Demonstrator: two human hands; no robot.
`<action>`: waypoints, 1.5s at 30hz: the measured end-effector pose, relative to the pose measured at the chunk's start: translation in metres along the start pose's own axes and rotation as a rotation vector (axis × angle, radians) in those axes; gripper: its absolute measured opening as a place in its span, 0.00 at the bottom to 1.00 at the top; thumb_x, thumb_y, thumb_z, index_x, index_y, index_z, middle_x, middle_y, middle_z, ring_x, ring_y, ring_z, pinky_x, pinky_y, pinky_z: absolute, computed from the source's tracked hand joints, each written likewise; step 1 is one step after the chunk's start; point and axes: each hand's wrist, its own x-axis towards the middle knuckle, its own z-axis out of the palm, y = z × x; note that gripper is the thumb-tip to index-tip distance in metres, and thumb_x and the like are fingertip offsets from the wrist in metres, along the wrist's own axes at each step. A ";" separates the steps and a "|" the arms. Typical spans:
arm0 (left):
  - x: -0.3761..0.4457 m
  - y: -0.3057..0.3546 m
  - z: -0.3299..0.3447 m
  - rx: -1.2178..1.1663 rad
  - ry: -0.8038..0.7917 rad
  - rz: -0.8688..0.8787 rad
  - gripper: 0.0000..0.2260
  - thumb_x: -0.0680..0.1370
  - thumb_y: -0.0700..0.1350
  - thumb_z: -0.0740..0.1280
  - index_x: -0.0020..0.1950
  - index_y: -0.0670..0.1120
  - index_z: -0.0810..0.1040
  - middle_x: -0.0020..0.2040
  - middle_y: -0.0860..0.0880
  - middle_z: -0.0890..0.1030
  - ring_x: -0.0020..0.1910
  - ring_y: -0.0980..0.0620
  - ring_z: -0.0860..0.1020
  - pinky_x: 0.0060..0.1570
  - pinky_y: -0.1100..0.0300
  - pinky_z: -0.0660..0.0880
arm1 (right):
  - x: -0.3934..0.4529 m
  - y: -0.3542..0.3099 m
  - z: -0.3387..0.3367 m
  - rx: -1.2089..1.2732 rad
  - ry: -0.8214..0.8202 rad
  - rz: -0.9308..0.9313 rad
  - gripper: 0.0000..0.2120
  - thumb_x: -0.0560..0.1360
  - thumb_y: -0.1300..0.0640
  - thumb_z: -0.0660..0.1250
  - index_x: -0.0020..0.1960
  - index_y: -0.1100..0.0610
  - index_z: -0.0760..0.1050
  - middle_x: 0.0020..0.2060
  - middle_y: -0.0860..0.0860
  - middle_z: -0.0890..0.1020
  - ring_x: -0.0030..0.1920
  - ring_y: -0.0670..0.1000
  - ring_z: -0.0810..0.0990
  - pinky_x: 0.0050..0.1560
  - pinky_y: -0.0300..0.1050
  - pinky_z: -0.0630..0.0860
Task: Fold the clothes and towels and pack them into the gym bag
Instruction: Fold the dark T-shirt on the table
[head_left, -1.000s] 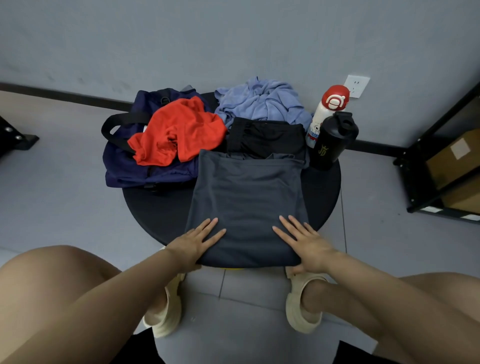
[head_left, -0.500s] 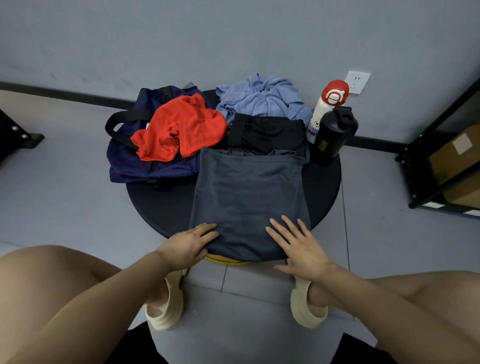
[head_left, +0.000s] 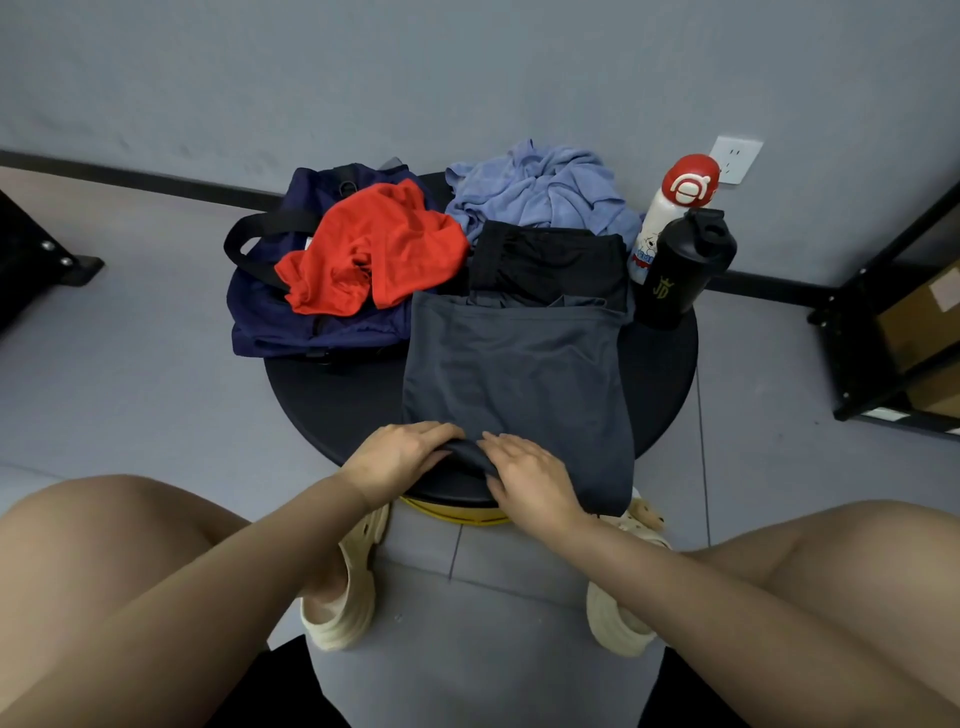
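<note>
Both hands (head_left: 467, 462) gripping grey garment (head_left: 514, 374) hem; black shaker (head_left: 680, 270) marked "JD".

- Left hand (head_left: 402, 457): palm down at the 7 o'clock edge, fingers curled toward 3 o'clock, gripping bunched fabric.
- Right hand (head_left: 530, 480): palm down just beside the left hand, fingers pointing toward 10 o'clock, pinching the same fold.
- Both forearms converge from the lower corners.
</note>
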 end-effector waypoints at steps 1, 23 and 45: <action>-0.001 -0.003 -0.001 0.003 -0.005 -0.003 0.14 0.81 0.45 0.60 0.66 0.47 0.73 0.60 0.49 0.78 0.56 0.48 0.78 0.52 0.52 0.74 | 0.001 0.004 0.001 -0.009 -0.032 0.015 0.25 0.77 0.60 0.62 0.73 0.56 0.65 0.72 0.50 0.69 0.71 0.51 0.67 0.71 0.44 0.60; -0.010 -0.035 -0.007 -0.273 -0.001 -0.317 0.06 0.77 0.39 0.65 0.53 0.46 0.77 0.47 0.50 0.80 0.46 0.52 0.77 0.44 0.64 0.69 | -0.041 0.099 -0.052 -0.054 -0.039 0.222 0.21 0.76 0.64 0.62 0.68 0.54 0.70 0.62 0.51 0.75 0.61 0.54 0.75 0.56 0.46 0.72; -0.013 -0.026 -0.021 -0.604 -0.244 -0.468 0.04 0.81 0.43 0.61 0.50 0.46 0.75 0.41 0.51 0.75 0.38 0.56 0.73 0.37 0.67 0.71 | -0.049 0.128 -0.094 0.852 -0.151 0.523 0.05 0.78 0.64 0.64 0.46 0.57 0.77 0.38 0.50 0.80 0.37 0.45 0.80 0.32 0.37 0.77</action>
